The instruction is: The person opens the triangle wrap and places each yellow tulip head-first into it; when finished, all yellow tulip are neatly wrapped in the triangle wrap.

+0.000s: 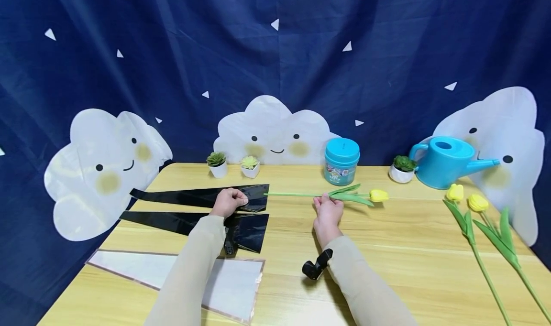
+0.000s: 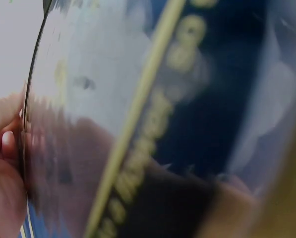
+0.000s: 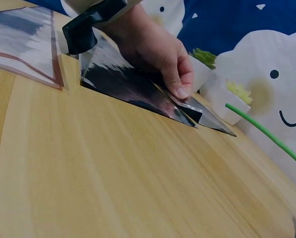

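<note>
Black sleeve (image 1: 206, 197) under left hand (image 1: 228, 201)

Wooden table (image 1: 413, 249) before navy cloud-printed backdrop (image 1: 275, 53)

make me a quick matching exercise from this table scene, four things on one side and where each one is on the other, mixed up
Things:
1. watering can
2. black sleeve
3. yellow tulip
4. clear sleeve

Places:
A. near edge of the table, lying flat, untouched
B. under the fingers of the left hand
C. held by its stem in the right hand
D. far right, at the back by the curtain

Pairs: 1-D, 2-B, 3-C, 4-A
</note>
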